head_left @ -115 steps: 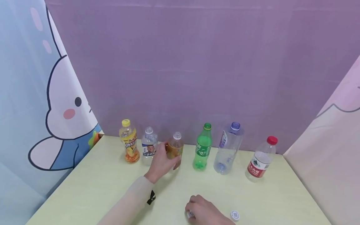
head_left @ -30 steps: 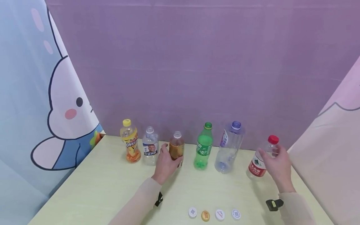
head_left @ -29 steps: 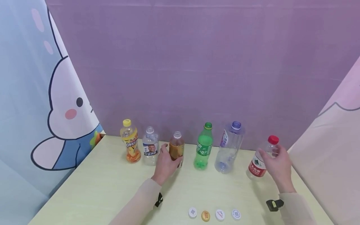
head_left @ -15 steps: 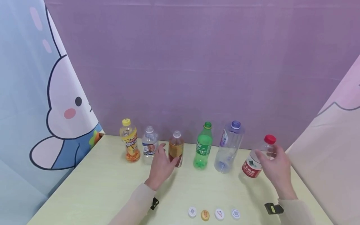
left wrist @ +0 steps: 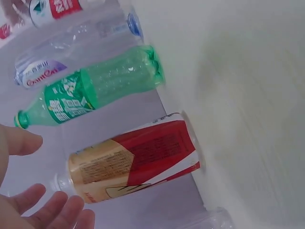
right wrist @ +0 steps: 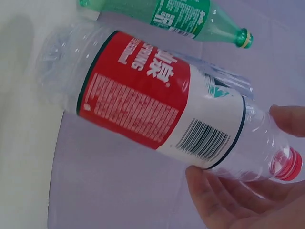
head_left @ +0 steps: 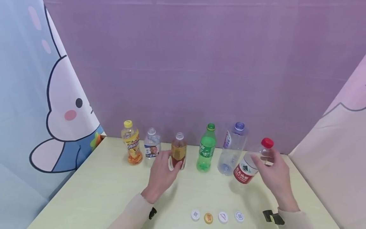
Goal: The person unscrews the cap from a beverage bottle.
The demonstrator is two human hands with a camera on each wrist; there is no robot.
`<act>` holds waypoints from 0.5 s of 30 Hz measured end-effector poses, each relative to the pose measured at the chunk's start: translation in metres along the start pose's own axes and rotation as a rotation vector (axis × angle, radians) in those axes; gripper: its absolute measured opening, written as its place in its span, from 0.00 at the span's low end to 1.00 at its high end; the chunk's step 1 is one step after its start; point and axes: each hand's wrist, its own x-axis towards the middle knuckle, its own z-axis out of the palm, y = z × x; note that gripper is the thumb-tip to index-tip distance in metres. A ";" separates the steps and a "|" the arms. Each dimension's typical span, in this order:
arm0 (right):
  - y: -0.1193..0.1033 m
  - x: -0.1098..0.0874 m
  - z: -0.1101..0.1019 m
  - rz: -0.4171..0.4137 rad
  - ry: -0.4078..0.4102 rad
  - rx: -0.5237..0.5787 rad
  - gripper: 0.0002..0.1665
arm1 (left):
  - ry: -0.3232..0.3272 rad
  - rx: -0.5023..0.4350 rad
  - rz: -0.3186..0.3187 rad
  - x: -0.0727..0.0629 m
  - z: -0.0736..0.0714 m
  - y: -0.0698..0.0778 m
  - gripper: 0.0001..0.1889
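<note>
My right hand (head_left: 276, 178) grips a clear water bottle (head_left: 246, 168) with a red cap and a red-and-white label near its neck. The bottle tilts, its base swung left and raised off the table, overlapping the tall clear bottle (head_left: 232, 152) in the head view. In the right wrist view, thumb and fingers (right wrist: 214, 200) lie on either side of its upper part. My left hand (head_left: 161, 173) is spread beside an uncapped bottle with a tan-and-red label (head_left: 179, 152), which stands upright; a gap shows between the fingers and that bottle in the left wrist view.
A yellow-capped bottle (head_left: 132, 148), an uncapped clear bottle (head_left: 152, 149) and a green bottle (head_left: 206, 149) stand along the table's back edge, before a purple cloth. Near the front lie white caps (head_left: 195, 215) and an orange-yellow cap (head_left: 208, 218) in a row.
Earlier my right hand was at the caps in front; since then it has taken the red-capped bottle, lifted it and carried it left, tilting. My left hand has loosened from the tan-and-red bottle.
</note>
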 end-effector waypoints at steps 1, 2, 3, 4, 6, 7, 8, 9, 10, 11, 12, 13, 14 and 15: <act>-0.002 -0.002 0.002 -0.012 -0.004 0.010 0.35 | -0.002 0.004 0.020 -0.002 -0.002 0.001 0.23; -0.004 -0.003 0.004 -0.023 -0.009 0.020 0.34 | -0.003 0.009 0.036 -0.003 -0.003 0.002 0.22; -0.006 -0.005 0.007 -0.034 -0.016 0.028 0.34 | -0.003 0.010 0.050 -0.005 -0.005 0.003 0.22; -0.008 -0.006 0.009 -0.045 -0.024 0.038 0.34 | -0.002 0.016 0.062 -0.006 -0.005 0.004 0.21; -0.011 -0.009 0.013 -0.063 -0.044 0.059 0.33 | 0.000 0.017 0.080 -0.009 -0.007 0.006 0.20; -0.012 -0.010 0.015 -0.072 -0.054 0.071 0.33 | -0.001 0.016 0.088 -0.010 -0.007 0.007 0.20; -0.013 -0.011 0.017 -0.080 -0.061 0.082 0.32 | 0.000 0.009 0.096 -0.011 -0.008 0.009 0.20; -0.015 -0.012 0.018 -0.089 -0.066 0.092 0.31 | 0.001 0.004 0.104 -0.012 -0.008 0.010 0.21; -0.016 -0.013 0.020 -0.098 -0.072 0.107 0.31 | 0.000 0.000 0.110 -0.012 -0.009 0.012 0.21; -0.017 -0.014 0.021 -0.105 -0.075 0.117 0.30 | -0.002 -0.009 0.117 -0.013 -0.010 0.014 0.22; -0.018 -0.015 0.022 -0.112 -0.080 0.127 0.30 | -0.004 -0.016 0.123 -0.013 -0.011 0.016 0.23; -0.020 -0.016 0.023 -0.119 -0.083 0.140 0.30 | -0.007 -0.020 0.128 -0.014 -0.012 0.019 0.23; -0.022 -0.017 0.024 -0.127 -0.088 0.149 0.30 | -0.011 -0.028 0.130 -0.014 -0.013 0.021 0.24; -0.023 -0.018 0.025 -0.133 -0.092 0.158 0.30 | -0.018 -0.032 0.133 -0.014 -0.014 0.024 0.25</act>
